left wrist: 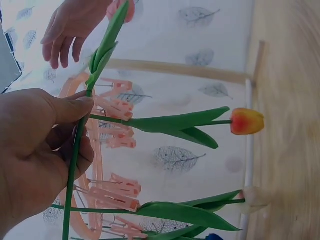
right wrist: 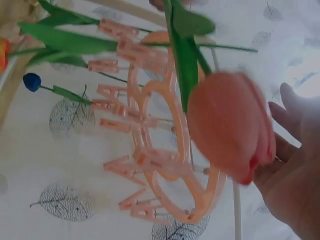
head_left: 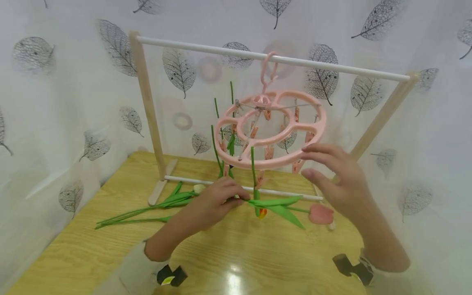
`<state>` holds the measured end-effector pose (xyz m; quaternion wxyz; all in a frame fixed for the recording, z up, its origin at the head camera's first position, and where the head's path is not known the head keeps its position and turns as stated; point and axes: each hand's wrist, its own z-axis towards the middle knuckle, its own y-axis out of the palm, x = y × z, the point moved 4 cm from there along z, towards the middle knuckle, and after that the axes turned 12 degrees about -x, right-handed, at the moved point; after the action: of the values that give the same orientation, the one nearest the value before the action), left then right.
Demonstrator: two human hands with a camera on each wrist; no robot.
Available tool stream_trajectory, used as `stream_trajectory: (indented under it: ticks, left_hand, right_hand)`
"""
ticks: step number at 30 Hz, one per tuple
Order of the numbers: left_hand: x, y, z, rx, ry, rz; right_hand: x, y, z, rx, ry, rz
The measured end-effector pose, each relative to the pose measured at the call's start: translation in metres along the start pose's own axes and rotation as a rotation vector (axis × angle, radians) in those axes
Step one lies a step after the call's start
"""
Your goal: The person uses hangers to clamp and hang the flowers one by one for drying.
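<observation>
My left hand (head_left: 217, 200) pinches the green stem of an artificial pink tulip (head_left: 321, 214) between thumb and fingers. The tulip lies sideways, its bloom pointing right. My right hand (head_left: 337, 180) has its fingers spread beside the right rim of a round pink clip hanger (head_left: 273, 164); whether they touch it I cannot tell. Upside down from the hanger's clips hang a yellow-red tulip (left wrist: 247, 121), a white tulip (left wrist: 256, 197) and a blue tulip (right wrist: 32, 82). In the right wrist view, the pink bloom covers part of the hanger.
A white rod (head_left: 206, 48) on wooden posts (head_left: 145, 94) carries the hanger by its hook. Loose green tulip stems (head_left: 129, 215) lie on the left of the wooden table (head_left: 206, 266). Unused pink clips (right wrist: 145, 212) dangle from the hanger. A leaf-patterned curtain (head_left: 85, 102) stands behind.
</observation>
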<state>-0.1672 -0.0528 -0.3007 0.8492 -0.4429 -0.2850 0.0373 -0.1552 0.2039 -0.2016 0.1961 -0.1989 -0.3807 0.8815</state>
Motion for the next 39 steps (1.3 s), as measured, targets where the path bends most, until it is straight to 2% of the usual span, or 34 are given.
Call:
stream_trajectory:
  ticks: [5, 10, 14, 20, 25, 29, 34, 39]
  left_hand:
    - [0.002, 0.006, 0.006, 0.040, 0.061, 0.080]
    - [0.004, 0.012, 0.008, 0.063, 0.093, 0.149]
    - [0.006, 0.015, 0.007, 0.068, 0.098, 0.181]
    - [0.004, 0.018, 0.007, 0.062, 0.080, 0.167]
    - [0.003, 0.018, 0.007, 0.059, 0.061, 0.135]
    - [0.000, 0.017, 0.006, 0.023, 0.018, 0.106]
    - [-0.008, 0.007, 0.001, -0.038, -0.065, 0.076]
    - [-0.013, -0.007, -0.003, -0.045, -0.106, 0.039]
  right_hand:
    - [-0.015, 0.042, -0.016, -0.153, 0.080, 0.048]
    - [-0.022, 0.082, -0.026, -0.236, 0.137, 0.127]
    - [-0.023, 0.100, -0.025, -0.280, 0.217, 0.195]
    - [-0.021, 0.111, -0.023, -0.307, 0.311, 0.213]
    - [-0.020, 0.115, -0.023, -0.294, 0.322, 0.178]
    - [-0.018, 0.116, -0.024, -0.288, 0.330, 0.172]
    - [-0.014, 0.117, -0.027, -0.287, 0.375, 0.194]
    - [-0.011, 0.117, -0.030, -0.268, 0.392, 0.225]
